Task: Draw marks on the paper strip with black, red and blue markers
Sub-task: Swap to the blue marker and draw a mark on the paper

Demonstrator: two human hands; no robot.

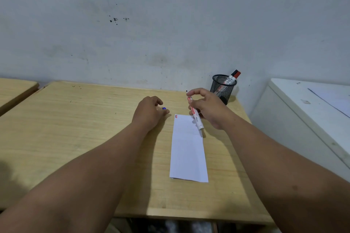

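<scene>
A white paper strip point(188, 147) lies lengthwise on the wooden desk point(75, 128), with small black and red marks point(176, 116) at its far left corner. My right hand point(207, 108) holds a white marker point(197, 117) above the strip's far end, its uncapped tip pointing away toward the wall. My left hand point(149, 112) rests on the desk just left of the strip, fingers curled around a blue cap point(164, 108). A red-capped marker point(232, 78) stands in the black mesh cup point(222, 87) behind my right hand.
The desk ends at a grey wall point(170, 24). A white cabinet point(312, 115) stands close on the right with a sheet on top. Another wooden desk point(15, 91) adjoins at the far left.
</scene>
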